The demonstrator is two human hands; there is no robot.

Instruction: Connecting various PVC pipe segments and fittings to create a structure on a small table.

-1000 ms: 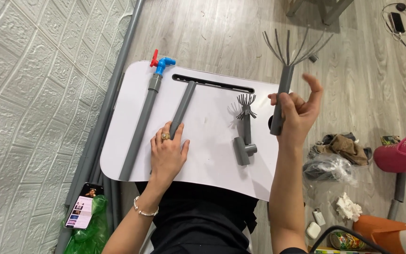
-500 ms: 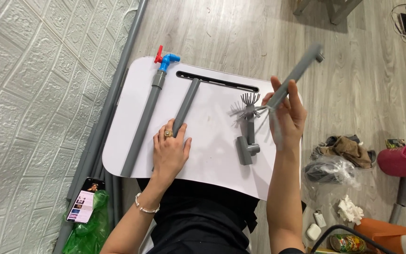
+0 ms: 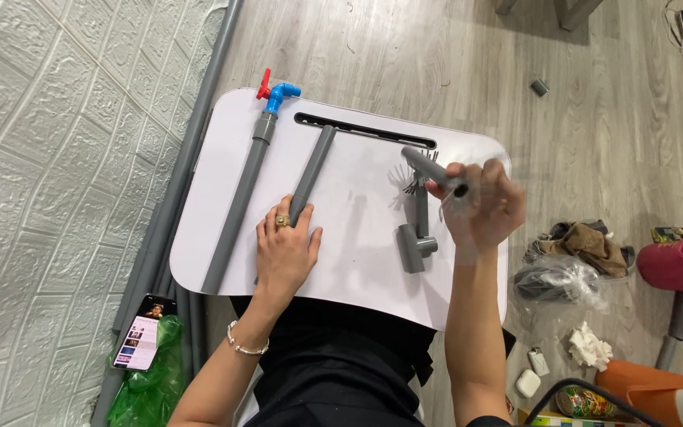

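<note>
We look down on a smooth white lap table point(image 3: 357, 237) with rounded corners, set over a pale wood-grain floor beside an embossed white wall. Our left hand point(image 3: 286, 251) lies flat and open on the tabletop, fingers spread, a ring on one finger, its fingertips resting against the lower end of a short grey plastic pipe point(image 3: 311, 172) that runs up to a dark slot near the table's far edge. Just left of it lies a longer grey pipe point(image 3: 239, 207), matte and straight, capped at its far end by a blue elbow tap with a red handle point(image 3: 277, 91). Our right hand point(image 3: 480, 207) is curled closed around a grey tube point(image 3: 430, 168), held above the table and tilted so its open dark end points toward us; motion blur hides what hangs near the knuckles, perhaps thin wires. Beneath that hand, on the table, rests a grey pipe with a tee fitting point(image 3: 414, 241) at its near end and a fan of thin dark prongs at the far end. A small grey coupling point(image 3: 540, 87) sits apart on the floor.
</note>
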